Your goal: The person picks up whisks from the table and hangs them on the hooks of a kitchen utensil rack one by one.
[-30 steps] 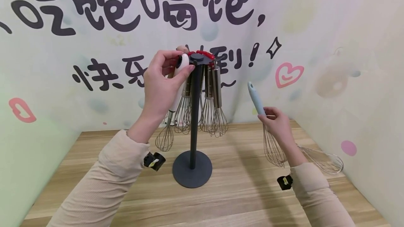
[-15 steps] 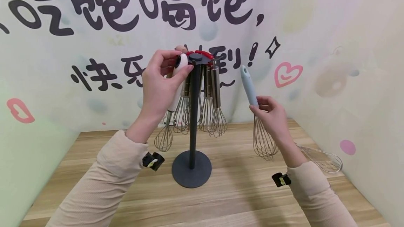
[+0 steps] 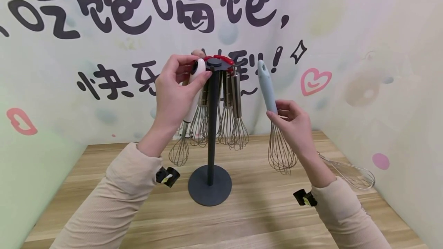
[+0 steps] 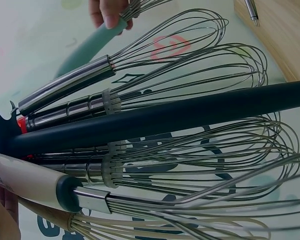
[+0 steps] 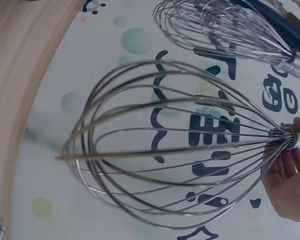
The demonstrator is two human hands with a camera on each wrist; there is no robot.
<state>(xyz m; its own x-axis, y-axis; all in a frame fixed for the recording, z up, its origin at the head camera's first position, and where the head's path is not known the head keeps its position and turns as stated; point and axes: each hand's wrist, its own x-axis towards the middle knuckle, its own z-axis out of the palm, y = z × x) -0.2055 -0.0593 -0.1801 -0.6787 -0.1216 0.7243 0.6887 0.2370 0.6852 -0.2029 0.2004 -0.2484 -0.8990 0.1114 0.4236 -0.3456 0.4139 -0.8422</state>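
My left hand [image 3: 176,91] pinches the top of a white-handled whisk [image 3: 194,103] at the dark rack [image 3: 212,133]. That whisk hangs wires down, beside several steel-handled whisks [image 3: 237,95] hung around the rack's top. In the left wrist view a wooden-handled whisk [image 4: 47,214] hangs below the white handle. To the right of the rack my right hand [image 3: 294,126] grips a light-blue-handled whisk [image 3: 267,87] low on the handle, just above the wires. It is nearly upright, the handle's holed end up, tilted left and apart from the rack. Its wire balloon [image 5: 165,145] fills the right wrist view.
Another whisk [image 3: 353,172] lies on the wooden table [image 3: 249,218] at the right, partly behind my right forearm. The rack's round base [image 3: 210,191] stands mid-table. A printed cloth wall [image 3: 114,49] closes off the back.
My right hand has moved left and up with the light-blue-handled whisk, bringing it closer to the rack. The left hand keeps its pinch on the white-handled whisk, almost still.
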